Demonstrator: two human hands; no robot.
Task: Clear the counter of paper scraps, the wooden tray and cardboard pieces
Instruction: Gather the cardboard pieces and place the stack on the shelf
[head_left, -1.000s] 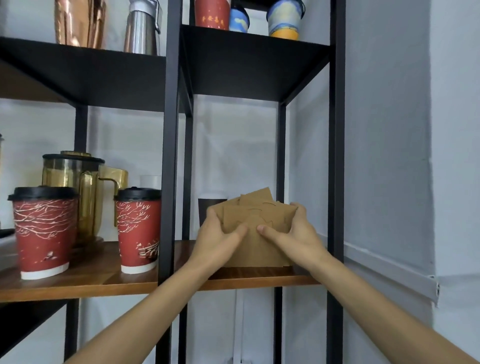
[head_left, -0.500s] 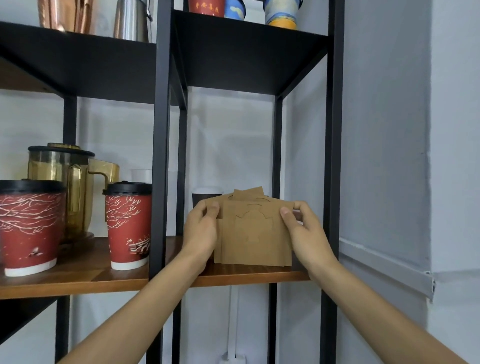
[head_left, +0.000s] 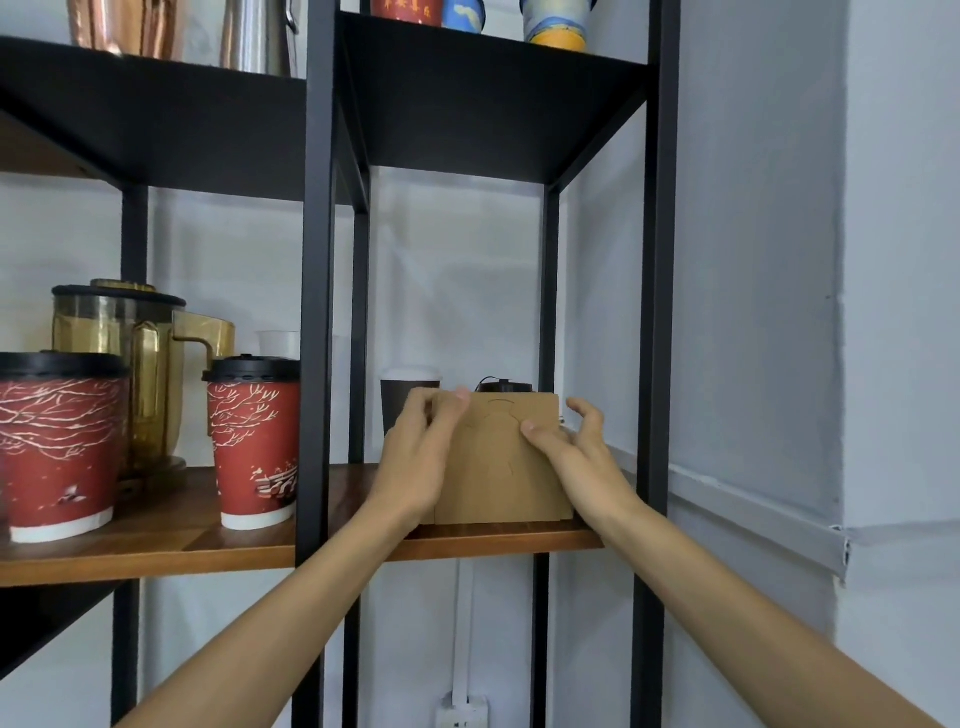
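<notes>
A stack of brown cardboard pieces (head_left: 501, 473) stands upright on its lower edge on the wooden shelf board (head_left: 493, 539), in the right bay of a black metal rack. My left hand (head_left: 421, 457) grips the stack's upper left corner, fingers curled over the top edge. My right hand (head_left: 576, 447) is at the right side. Its thumb rests on the front face and its fingers are spread apart, off the cardboard. No paper scraps or wooden tray are in view.
Behind the cardboard stand a black paper cup (head_left: 402, 402) and a black lid (head_left: 503, 385). Two red lidded cups (head_left: 257, 441) (head_left: 57, 447) and an amber pitcher (head_left: 130, 338) fill the left bay. Black posts (head_left: 317, 312) (head_left: 657, 312) frame the right bay; a grey wall is to the right.
The fanned cardboard pieces have been squared into one even stack resting on the shelf. My right hand's fingers have come off the right edge and spread; my left hand moved to the top corner.
</notes>
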